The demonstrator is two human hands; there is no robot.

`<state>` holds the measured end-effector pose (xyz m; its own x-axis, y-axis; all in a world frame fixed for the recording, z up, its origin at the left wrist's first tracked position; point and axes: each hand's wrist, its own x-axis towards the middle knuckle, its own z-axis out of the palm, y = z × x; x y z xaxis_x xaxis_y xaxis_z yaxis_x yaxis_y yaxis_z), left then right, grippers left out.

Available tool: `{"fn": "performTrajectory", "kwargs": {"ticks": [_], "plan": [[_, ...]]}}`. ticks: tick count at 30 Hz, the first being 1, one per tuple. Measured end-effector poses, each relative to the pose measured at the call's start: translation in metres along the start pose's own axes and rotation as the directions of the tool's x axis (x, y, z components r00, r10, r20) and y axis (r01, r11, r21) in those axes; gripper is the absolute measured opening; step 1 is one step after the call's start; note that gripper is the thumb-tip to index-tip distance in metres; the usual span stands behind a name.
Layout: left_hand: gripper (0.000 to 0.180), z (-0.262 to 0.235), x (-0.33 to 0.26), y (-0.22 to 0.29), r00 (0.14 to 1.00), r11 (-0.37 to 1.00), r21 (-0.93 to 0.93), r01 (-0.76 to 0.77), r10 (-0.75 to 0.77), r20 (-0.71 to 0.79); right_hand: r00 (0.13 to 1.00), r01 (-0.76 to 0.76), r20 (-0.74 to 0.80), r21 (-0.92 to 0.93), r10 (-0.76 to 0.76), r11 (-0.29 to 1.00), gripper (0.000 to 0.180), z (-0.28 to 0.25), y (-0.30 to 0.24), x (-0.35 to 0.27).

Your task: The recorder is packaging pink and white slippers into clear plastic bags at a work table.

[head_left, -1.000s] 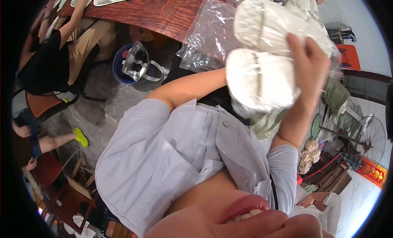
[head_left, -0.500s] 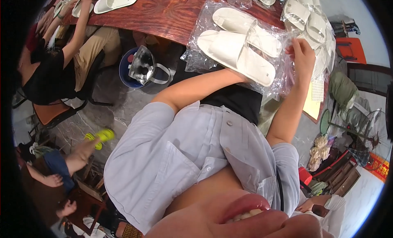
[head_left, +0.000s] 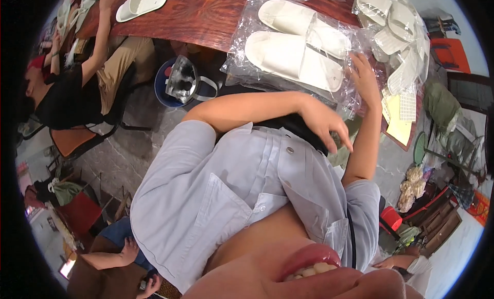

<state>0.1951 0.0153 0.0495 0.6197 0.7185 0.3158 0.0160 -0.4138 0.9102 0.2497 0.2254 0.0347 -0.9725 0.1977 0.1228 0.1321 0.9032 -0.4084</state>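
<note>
A pair of white open-toed slippers [head_left: 275, 52] lies side by side at the table's near edge, toes to the left. Clear plastic bag [head_left: 234, 47] film spreads around and under them; I cannot tell how far they are inside it. By their heel ends, my right hand [head_left: 365, 82] has its fingers apart at the edge of the plastic. My left hand [head_left: 324, 121] hovers empty in front of my body, below the slippers, with loosely bent fingers spread.
More bagged white slippers [head_left: 399, 26] are piled at the right of the wooden table [head_left: 200, 16]. Yellow sheets [head_left: 396, 121] lie at its right edge. Left of me, a blue bucket [head_left: 162, 91] stands on the floor, near a seated co-worker [head_left: 67, 96] at the table.
My left hand has come out from under the near slipper and moved right, toward my body. That slipper now lies flatter beside the other. The right hand has shifted slightly left and down.
</note>
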Motion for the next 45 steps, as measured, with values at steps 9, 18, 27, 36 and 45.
{"fn": "performTrajectory", "kwargs": {"ticks": [9,18,27,36,45], "plan": [[0.034,-0.072,-0.111,0.077,0.321,0.81,0.114,0.575,-0.095,-0.942,0.982,-0.075,-0.186,-0.521,-0.028,0.85,0.042,-0.01,-0.025,-0.027],[0.038,-0.119,-0.218,-0.036,-0.183,0.283,-0.158,0.946,0.063,-0.981,0.934,-0.331,0.344,0.744,0.092,0.581,0.032,-0.008,-0.021,-0.006],[0.028,-0.109,-0.218,-0.049,-0.278,0.396,-0.19,0.898,0.179,-0.944,0.85,0.231,0.33,0.468,-0.411,0.853,0.039,0.002,-0.038,0.041],[0.026,-0.107,-0.209,-0.048,-0.331,0.577,-0.097,0.811,0.316,-0.889,0.61,0.757,0.363,-0.003,-0.704,0.654,0.049,0.051,-0.068,0.099],[0.018,-0.105,-0.193,-0.032,-0.372,0.621,-0.104,0.777,0.321,-0.871,0.909,0.405,0.079,0.051,-0.408,0.913,0.02,0.035,-0.051,0.052]]}}
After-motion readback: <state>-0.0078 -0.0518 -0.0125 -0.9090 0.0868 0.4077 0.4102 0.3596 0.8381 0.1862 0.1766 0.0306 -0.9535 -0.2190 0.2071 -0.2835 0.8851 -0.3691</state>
